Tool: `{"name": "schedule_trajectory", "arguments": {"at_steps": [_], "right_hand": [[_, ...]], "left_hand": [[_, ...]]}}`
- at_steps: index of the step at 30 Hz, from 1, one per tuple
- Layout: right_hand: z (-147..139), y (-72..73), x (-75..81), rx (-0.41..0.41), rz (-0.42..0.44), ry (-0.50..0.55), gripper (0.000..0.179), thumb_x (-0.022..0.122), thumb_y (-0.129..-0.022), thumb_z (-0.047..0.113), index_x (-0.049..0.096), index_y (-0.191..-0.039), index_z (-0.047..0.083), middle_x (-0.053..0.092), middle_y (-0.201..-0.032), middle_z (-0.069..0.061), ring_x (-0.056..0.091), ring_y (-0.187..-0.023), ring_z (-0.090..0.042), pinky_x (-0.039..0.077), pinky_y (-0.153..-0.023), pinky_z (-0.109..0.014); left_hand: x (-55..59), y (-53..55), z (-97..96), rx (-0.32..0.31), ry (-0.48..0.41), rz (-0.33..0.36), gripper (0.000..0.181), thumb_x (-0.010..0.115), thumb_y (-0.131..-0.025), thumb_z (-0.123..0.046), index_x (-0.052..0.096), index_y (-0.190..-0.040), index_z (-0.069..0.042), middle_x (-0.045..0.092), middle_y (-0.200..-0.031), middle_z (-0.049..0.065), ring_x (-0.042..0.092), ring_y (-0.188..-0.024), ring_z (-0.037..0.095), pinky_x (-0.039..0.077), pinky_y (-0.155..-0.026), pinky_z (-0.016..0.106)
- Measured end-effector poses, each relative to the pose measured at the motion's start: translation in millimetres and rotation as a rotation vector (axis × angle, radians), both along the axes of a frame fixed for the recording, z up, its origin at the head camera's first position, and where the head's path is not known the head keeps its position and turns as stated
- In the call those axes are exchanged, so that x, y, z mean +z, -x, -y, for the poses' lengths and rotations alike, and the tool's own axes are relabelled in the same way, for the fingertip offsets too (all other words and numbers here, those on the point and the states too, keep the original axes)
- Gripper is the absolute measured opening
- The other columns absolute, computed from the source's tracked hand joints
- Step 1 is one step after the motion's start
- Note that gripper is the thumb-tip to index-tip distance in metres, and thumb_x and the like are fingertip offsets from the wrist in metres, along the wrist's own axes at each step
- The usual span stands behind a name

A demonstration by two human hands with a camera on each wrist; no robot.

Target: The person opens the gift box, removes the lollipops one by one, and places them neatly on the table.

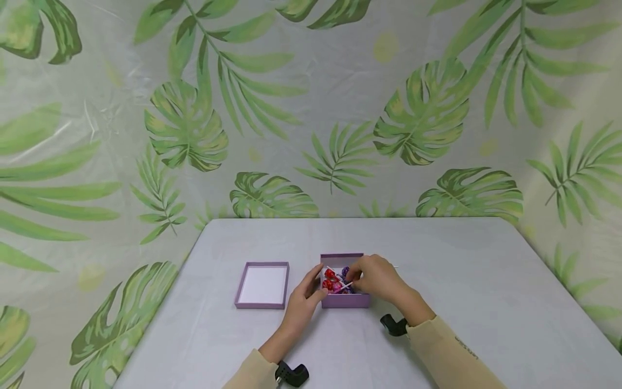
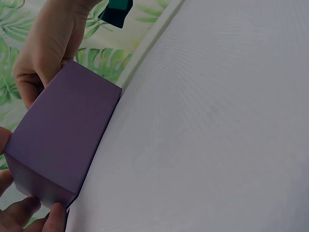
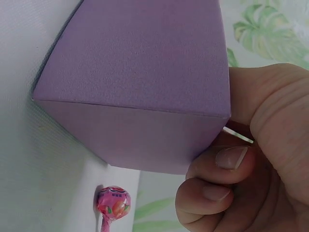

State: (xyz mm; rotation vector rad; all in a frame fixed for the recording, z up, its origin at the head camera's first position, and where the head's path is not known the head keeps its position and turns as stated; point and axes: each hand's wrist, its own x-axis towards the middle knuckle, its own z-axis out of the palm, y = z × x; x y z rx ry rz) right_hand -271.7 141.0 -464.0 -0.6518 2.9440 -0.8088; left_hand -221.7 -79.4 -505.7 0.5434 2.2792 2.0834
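An open purple box [image 1: 345,301] stands on the table, holding several wrapped lollipops [image 1: 330,274] in red, pink and purple with white sticks. My left hand [image 1: 302,305] holds the box at its left side, with the thumb at the front corner of the rim and the other fingertips against the outer wall. From the right, my right hand [image 1: 376,276] reaches over the rim with curled fingers. A white lollipop stick [image 3: 238,135] shows between its thumb and fingers in the right wrist view; the fingertips are partly hidden by the box.
To the left lies a shallow purple lid [image 1: 262,307] with its white inside facing up. A pink lollipop [image 3: 114,201] lies on the white table [image 1: 437,248] to the right of the box. A leaf-patterned sheet [image 1: 340,108] hangs behind the table.
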Motion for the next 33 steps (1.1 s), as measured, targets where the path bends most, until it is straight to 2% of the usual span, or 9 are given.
{"name": "schedule_trajectory", "arguments": {"at_steps": [8,14,16,21,26,33], "right_hand": [[1.7,-0.2,0.0,-0.016,-0.003,0.006,0.01,0.082,-0.083,0.009,0.079,-0.081,0.018,0.07,-0.078,0.011,0.06,-0.073,-0.007,0.055,-0.069,-0.033],[7.0,-4.1,2.5,-0.002,-0.049,0.005,0.012,0.082,-0.081,0.006,0.08,-0.083,0.017,0.071,-0.078,0.009,0.063,-0.075,-0.007,0.056,-0.07,-0.033],[9.1,-5.9,2.9,-0.002,-0.065,0.001,0.012,0.082,-0.081,0.006,0.08,-0.082,0.017,0.071,-0.078,0.009,0.063,-0.075,-0.007,0.056,-0.069,-0.033],[12.9,-9.4,3.0,-0.003,-0.092,-0.01,0.011,0.083,-0.081,0.007,0.081,-0.082,0.018,0.071,-0.079,0.01,0.065,-0.075,-0.008,0.057,-0.069,-0.034],[14.9,-11.1,1.8,-0.007,-0.114,-0.006,0.009,0.084,-0.081,0.01,0.082,-0.085,0.018,0.073,-0.08,0.009,0.065,-0.075,-0.008,0.057,-0.068,-0.033],[14.1,-9.8,0.2,-0.007,-0.142,0.005,0.007,0.086,-0.079,0.014,0.082,-0.083,0.018,0.074,-0.081,0.01,0.066,-0.075,-0.009,0.055,-0.065,-0.031]], "left_hand": [[0.8,-0.5,0.1,0.001,0.01,-0.001,0.058,0.057,-0.099,-0.001,0.039,-0.154,-0.005,0.035,-0.158,0.018,0.036,-0.141,0.043,0.033,-0.115,0.048],[0.5,0.1,0.3,-0.004,0.004,0.003,0.058,0.057,-0.099,-0.002,0.039,-0.154,-0.006,0.035,-0.159,0.017,0.035,-0.142,0.042,0.033,-0.115,0.048],[-9.0,5.2,-0.3,0.0,0.001,0.0,0.059,0.057,-0.099,-0.002,0.039,-0.155,-0.007,0.034,-0.159,0.017,0.035,-0.142,0.042,0.034,-0.114,0.048],[-33.7,16.7,-1.4,0.031,0.009,0.002,0.058,0.059,-0.1,-0.008,0.042,-0.155,-0.02,0.037,-0.159,0.005,0.038,-0.143,0.033,0.036,-0.114,0.042],[-34.4,16.1,-0.7,0.041,0.025,0.016,0.058,0.059,-0.1,-0.013,0.044,-0.154,-0.026,0.038,-0.158,-0.002,0.039,-0.143,0.027,0.037,-0.114,0.037],[-34.3,16.2,-1.2,0.036,0.018,0.012,0.058,0.059,-0.1,-0.012,0.043,-0.154,-0.024,0.038,-0.159,0.0,0.039,-0.143,0.028,0.037,-0.113,0.038]]}}
